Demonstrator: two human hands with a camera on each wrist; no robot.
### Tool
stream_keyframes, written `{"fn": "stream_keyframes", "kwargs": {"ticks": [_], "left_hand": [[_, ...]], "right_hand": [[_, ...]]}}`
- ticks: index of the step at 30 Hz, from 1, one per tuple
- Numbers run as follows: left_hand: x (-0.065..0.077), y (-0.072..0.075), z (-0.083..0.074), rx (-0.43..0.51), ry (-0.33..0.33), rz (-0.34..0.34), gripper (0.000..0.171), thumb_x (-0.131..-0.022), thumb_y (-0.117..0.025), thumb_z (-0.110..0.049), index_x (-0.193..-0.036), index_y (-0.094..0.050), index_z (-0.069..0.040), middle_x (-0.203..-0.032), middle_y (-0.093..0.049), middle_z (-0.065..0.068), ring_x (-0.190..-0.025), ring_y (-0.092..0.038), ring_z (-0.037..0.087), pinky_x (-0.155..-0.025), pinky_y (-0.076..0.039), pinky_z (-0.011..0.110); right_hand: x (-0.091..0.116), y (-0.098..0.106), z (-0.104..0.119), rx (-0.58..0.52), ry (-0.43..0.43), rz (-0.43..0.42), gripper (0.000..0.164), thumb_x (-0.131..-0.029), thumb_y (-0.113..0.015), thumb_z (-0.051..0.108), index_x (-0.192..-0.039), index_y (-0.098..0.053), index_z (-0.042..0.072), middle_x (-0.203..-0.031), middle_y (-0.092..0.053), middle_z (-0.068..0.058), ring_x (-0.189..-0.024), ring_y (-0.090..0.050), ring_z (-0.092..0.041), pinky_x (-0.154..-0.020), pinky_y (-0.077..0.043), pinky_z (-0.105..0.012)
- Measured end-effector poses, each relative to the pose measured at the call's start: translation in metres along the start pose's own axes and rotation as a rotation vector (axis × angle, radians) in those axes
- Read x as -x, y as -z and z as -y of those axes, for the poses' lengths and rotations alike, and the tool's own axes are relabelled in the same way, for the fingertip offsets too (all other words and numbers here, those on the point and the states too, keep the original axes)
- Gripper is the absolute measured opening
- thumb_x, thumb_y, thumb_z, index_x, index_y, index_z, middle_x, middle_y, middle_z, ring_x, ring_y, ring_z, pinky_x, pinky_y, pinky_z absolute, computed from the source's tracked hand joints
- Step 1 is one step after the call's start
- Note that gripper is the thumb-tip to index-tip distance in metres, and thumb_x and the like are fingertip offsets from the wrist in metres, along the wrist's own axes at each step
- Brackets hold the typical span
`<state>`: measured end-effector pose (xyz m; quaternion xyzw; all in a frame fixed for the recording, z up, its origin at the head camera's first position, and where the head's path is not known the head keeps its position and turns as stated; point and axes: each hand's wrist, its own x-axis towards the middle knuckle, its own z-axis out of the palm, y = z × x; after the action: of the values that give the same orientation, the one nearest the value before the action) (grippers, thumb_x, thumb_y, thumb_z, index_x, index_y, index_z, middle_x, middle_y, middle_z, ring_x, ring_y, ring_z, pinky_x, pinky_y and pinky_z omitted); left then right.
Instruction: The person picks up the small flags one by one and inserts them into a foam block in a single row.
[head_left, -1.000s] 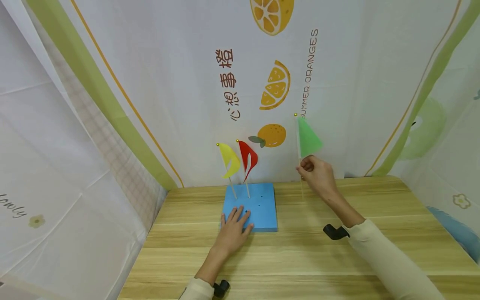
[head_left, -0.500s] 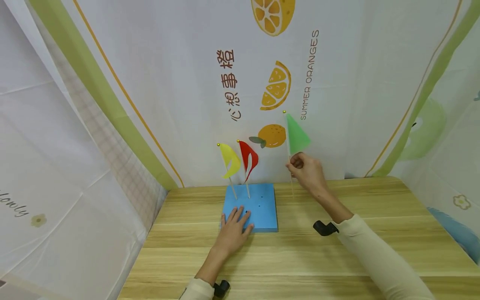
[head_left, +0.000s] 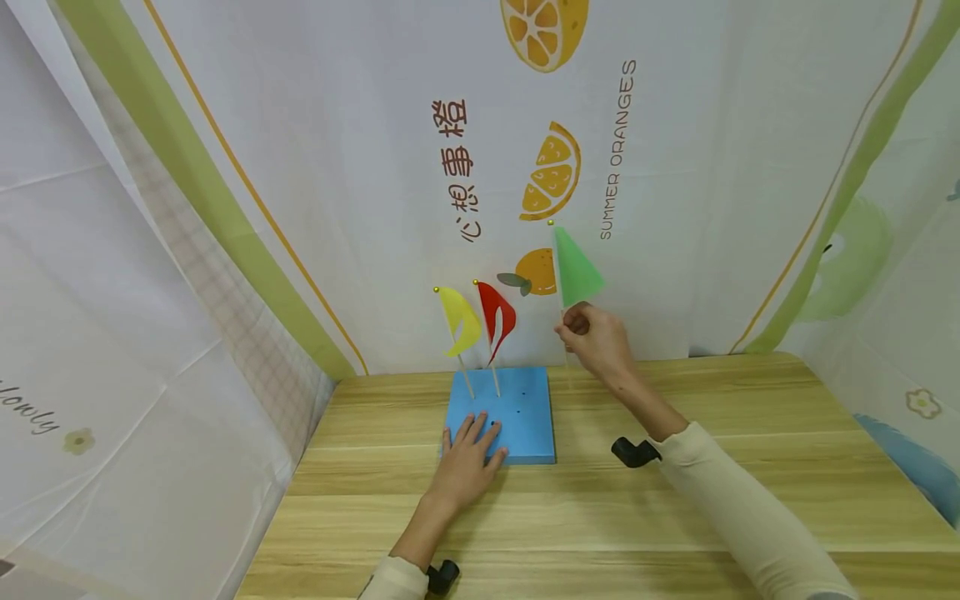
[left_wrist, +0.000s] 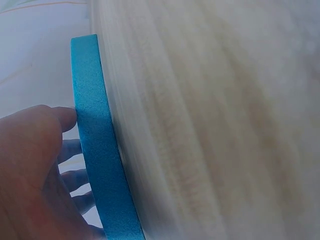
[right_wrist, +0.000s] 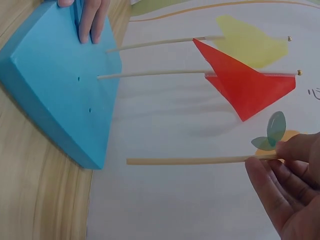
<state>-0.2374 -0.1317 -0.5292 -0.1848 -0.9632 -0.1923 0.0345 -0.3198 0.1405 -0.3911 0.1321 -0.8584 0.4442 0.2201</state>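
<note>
A blue foam block (head_left: pixel 531 433) lies on the table with my left hand (head_left: pixel 467 462) resting on its front left part, fingers spread. Standing in its back left area are a yellow flag (head_left: pixel 468 325) and a red flag (head_left: pixel 500 312), each on a thin stick with a gold bead on top. My right hand (head_left: pixel 600 337) pinches the stick of a green flag (head_left: pixel 576 271) just below the cloth, held upright beyond the block's right back corner. In the right wrist view, the lower end of that wooden stick (right_wrist: pixel 175 161) hangs free, apart from the block, whose top shows small holes.
The wooden table (head_left: pixel 637 517) extends to both sides of the block. Behind it hangs a white curtain (head_left: pixel 360 208) printed with oranges and lettering, close to the table's back edge. A black wrist camera (head_left: pixel 634 452) is on my right wrist.
My right hand has moved left with the green flag, bringing it closer to the blue block. My left hand and the two standing flags have stayed in place.
</note>
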Motion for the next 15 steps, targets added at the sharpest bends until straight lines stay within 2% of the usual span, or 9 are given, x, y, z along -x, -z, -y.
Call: {"fn": "stream_keyframes", "kwargs": {"ticks": [15], "left_hand": [[0.001, 0.000, 0.000, 0.000, -0.002, 0.000, 0.057, -0.112, -0.054, -0.043, -0.161, -0.051, -0.014, -0.173, -0.036, 0.017, -0.162, -0.029, 0.043, -0.125, -0.018, 0.079]], "right_hand": [[-0.004, -0.016, 0.006, -0.019, 0.018, 0.036, 0.014, -0.098, -0.079, 0.014, -0.098, -0.072, 0.002, -0.086, -0.074, -0.012, -0.068, -0.072, -0.019, -0.064, -0.061, -0.025]]}}
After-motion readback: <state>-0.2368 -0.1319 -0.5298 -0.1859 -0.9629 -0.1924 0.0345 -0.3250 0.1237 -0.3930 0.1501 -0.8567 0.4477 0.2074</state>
